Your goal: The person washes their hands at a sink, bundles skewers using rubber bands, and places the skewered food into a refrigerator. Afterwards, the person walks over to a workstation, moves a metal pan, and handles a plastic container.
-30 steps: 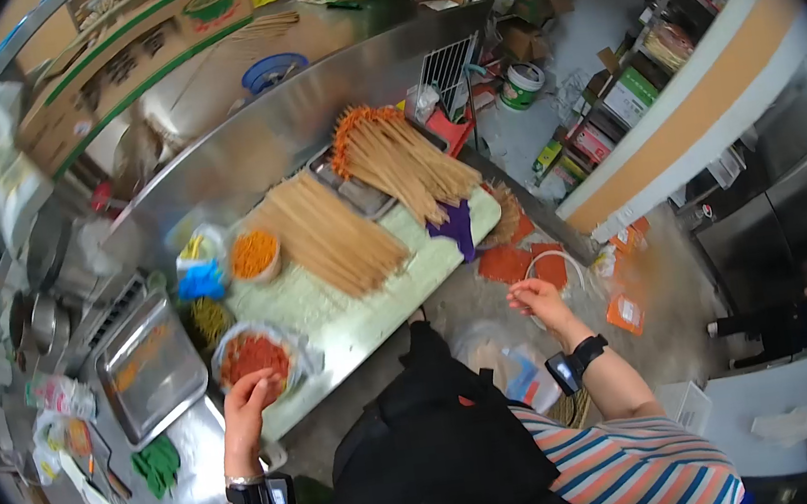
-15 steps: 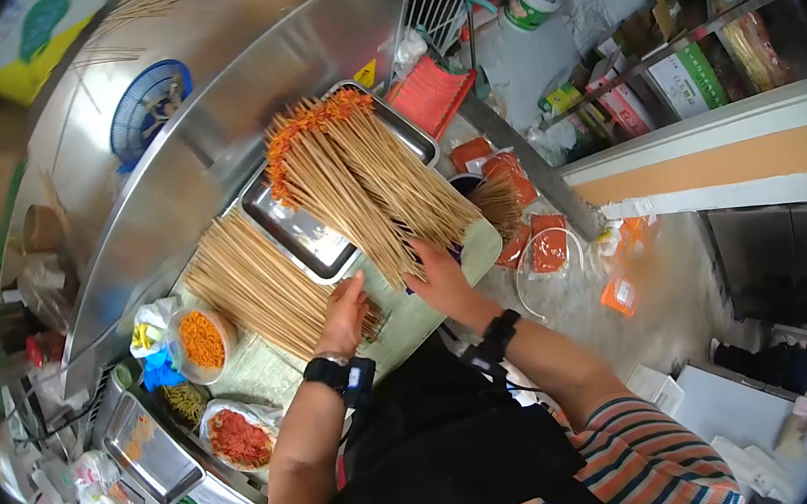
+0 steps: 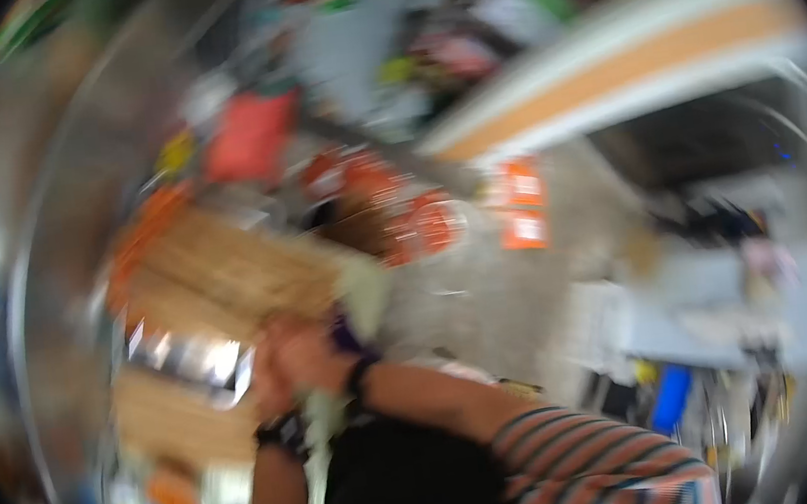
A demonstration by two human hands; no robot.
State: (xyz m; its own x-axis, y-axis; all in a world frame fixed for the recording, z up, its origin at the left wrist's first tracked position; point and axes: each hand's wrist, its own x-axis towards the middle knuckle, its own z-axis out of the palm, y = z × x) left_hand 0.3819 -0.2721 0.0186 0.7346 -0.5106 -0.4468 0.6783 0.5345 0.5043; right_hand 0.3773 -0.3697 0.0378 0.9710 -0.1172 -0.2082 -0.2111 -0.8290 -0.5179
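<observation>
Motion blurs the whole head view. My left hand (image 3: 270, 381) and my right hand (image 3: 303, 350) are close together at the lower end of a skewer bundle (image 3: 234, 263) with orange tips. Their fingers are smeared, so their grip cannot be made out. A shiny metal tray (image 3: 191, 364) lies partly under this bundle, left of my hands. Beyond the tray is a second skewer pile (image 3: 177, 421). A dark purple cloth (image 3: 343, 332) shows beside my right hand on the pale green board (image 3: 364, 292).
Red packets (image 3: 435, 223) and orange packets (image 3: 525, 229) are on the floor beyond the table. A red container (image 3: 251, 138) stands past the bundle. An orange-and-white pillar edge (image 3: 622, 64) crosses the upper right. A blue object (image 3: 671, 398) is at the lower right.
The view has swung to the right and blurred. My hands, apart a second ago, came to the skewers and are now close together at the orange-tipped bundle's lower end.
</observation>
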